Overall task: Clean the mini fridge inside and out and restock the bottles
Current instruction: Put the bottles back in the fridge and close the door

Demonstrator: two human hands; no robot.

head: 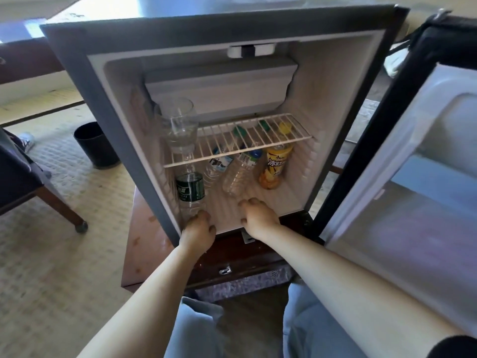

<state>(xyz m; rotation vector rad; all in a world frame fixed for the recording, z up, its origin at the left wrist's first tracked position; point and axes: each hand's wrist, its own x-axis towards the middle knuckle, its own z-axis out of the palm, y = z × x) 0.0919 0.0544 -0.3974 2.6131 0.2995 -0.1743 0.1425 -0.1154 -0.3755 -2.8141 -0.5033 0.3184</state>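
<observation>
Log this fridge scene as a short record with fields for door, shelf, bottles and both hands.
door: open, swung to the right
shelf: wire, glass at its left end
below shelf: green-label bottle, white-label bottle, clear bottle, yellow bottle
left hand: at the green-label bottle's base, grip unclear
right hand: fingers curled on the fridge floor, nothing seen in it
outside: black bin, left

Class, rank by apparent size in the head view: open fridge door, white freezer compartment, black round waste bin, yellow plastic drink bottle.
1. open fridge door
2. white freezer compartment
3. black round waste bin and yellow plastic drink bottle: these look alike, at different distances, so unranked.
</observation>
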